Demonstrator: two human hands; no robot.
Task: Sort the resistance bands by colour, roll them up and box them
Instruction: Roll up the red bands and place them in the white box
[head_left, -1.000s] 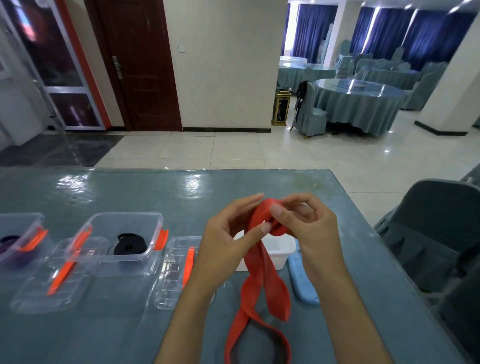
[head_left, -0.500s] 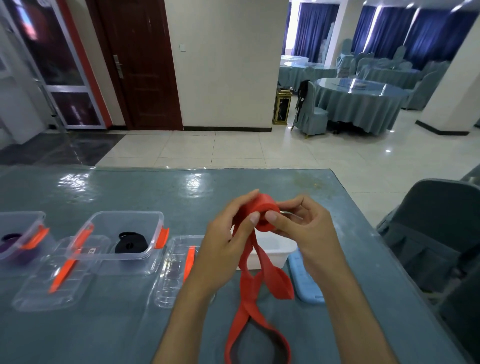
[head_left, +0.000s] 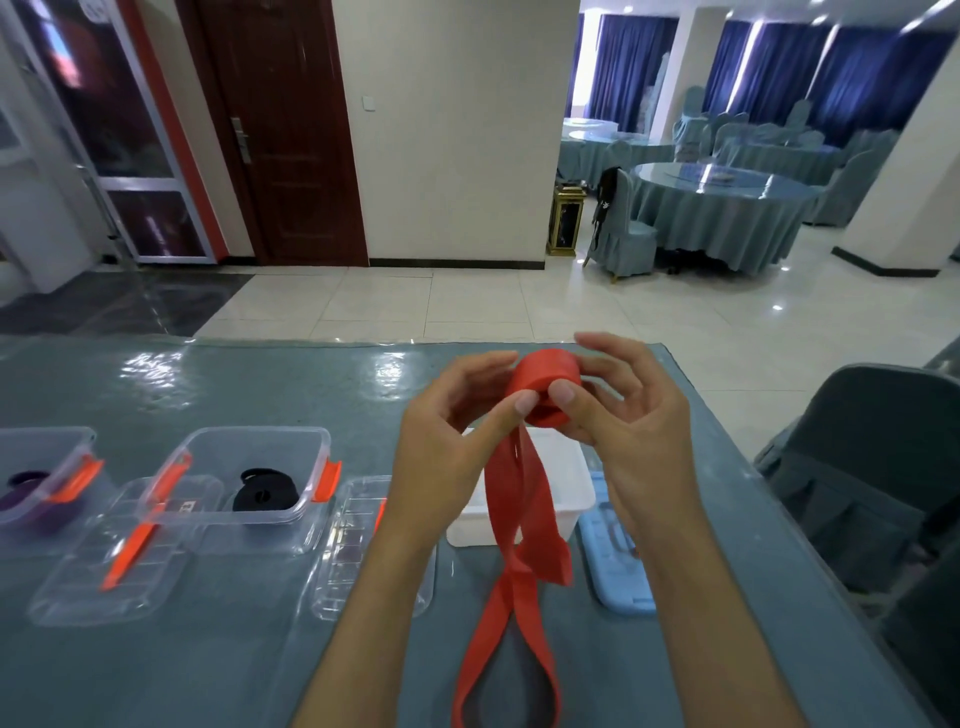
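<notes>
A red resistance band (head_left: 524, 499) is partly wound into a roll held above the table. My left hand (head_left: 457, 441) pinches the roll's left side with thumb and fingers. My right hand (head_left: 623, 415) pinches its right side, thumb in front. The band's loose tail hangs down and loops on the table (head_left: 234, 649). Behind the tail sits a white box (head_left: 576, 493). A clear box (head_left: 249, 467) with orange clips holds a rolled black band (head_left: 265, 491). At the far left another clear box (head_left: 47, 467) holds a purple band (head_left: 23, 493).
Two clear lids (head_left: 104, 561) (head_left: 358, 540) with orange clips lie flat in front of the boxes. A blue lid (head_left: 618, 561) lies right of the white box. A covered chair (head_left: 862, 483) stands close to the table's right edge.
The roll has grown thicker as both hands wound more band onto it, and it has risen slightly. The hanging tail has shortened a little.
</notes>
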